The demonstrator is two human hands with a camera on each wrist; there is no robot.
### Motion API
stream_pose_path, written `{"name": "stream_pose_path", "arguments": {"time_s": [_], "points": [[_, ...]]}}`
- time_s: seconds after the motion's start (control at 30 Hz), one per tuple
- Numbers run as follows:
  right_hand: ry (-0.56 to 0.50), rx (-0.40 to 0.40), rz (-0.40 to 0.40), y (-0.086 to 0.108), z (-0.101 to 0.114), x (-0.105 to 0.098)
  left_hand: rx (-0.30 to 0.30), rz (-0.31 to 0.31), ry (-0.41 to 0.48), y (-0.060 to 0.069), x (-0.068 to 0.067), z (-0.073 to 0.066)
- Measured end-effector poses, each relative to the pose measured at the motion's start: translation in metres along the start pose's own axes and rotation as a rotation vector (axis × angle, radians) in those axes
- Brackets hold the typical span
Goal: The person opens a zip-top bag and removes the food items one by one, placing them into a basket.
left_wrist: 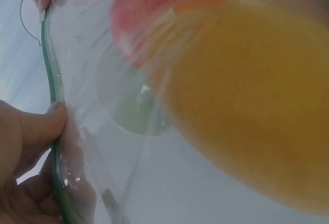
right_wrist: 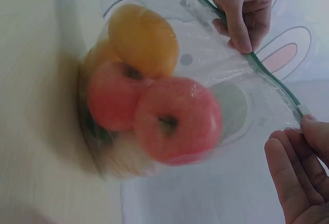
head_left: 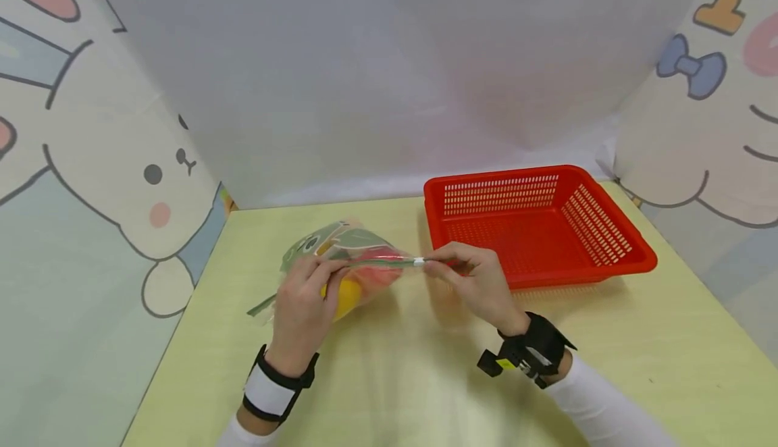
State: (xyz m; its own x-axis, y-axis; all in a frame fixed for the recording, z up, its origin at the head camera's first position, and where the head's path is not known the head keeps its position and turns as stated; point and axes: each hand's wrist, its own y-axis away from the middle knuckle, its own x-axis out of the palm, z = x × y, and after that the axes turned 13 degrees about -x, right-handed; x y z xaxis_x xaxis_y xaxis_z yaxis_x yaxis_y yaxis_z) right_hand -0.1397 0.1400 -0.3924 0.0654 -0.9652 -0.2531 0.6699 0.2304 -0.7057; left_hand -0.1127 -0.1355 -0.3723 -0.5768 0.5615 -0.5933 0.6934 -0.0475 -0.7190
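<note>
Pinching the green zip strip [right_wrist: 272, 77] of a clear plastic bag [right_wrist: 200, 44], the two hands hold its mouth taut above the table [head_left: 395, 393]. The left hand [head_left: 302, 305] grips partway along the strip between thumb and fingers; the right hand [head_left: 477, 281] has its thumb and forefinger pressed together on the strip's end, at or just beside a small white slider [head_left: 419, 262]. The bag is left of a red basket [head_left: 535, 231], its lower part seemingly touching the table, with two red apples [right_wrist: 179, 121] and yellow-orange fruit [right_wrist: 144, 39] inside.

Whether the strip is closed along its length, I cannot tell. An uneven pinch could leave a gap, and the slider might jam or come off track if the strip buckles between the hands. The rounded fruit looks likely to roll and drag the thin film sideways, pulling the strip out of a light grip. If the mouth gapes while the bag tips, fruit could spill onto the table.

The table is pale yellow and looks smooth, with soft shadows below the hands. Behind it hangs a plain whitish sheet [head_left: 340, 96], lightly creased; cartoon panels flank it, a rabbit [head_left: 121, 150] among the drawings at left.
</note>
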Motion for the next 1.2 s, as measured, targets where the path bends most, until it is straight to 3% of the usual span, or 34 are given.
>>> {"name": "stream_pose_path", "arguments": {"time_s": [0.13,0.23,0.43,0.6,0.93,1.2], "points": [[-0.086,0.043,-0.046,0.001,0.0,0.005,-0.005,0.013,-0.017,0.0,0.002,-0.005],[-0.112,0.059,-0.052,0.003,0.0,0.008,0.023,0.039,-0.013,-0.001,0.008,-0.012],[-0.087,0.042,-0.039,0.004,-0.001,0.012,0.107,0.11,-0.026,-0.006,0.025,-0.035],[-0.077,0.034,-0.021,0.004,-0.002,0.013,0.117,0.169,-0.005,-0.011,0.037,-0.048],[-0.039,-0.004,-0.007,0.005,-0.002,0.012,0.067,0.247,0.106,-0.011,0.045,-0.05],[-0.025,-0.04,-0.019,0.003,-0.004,0.01,0.058,0.231,0.04,-0.008,0.038,-0.045]]}}
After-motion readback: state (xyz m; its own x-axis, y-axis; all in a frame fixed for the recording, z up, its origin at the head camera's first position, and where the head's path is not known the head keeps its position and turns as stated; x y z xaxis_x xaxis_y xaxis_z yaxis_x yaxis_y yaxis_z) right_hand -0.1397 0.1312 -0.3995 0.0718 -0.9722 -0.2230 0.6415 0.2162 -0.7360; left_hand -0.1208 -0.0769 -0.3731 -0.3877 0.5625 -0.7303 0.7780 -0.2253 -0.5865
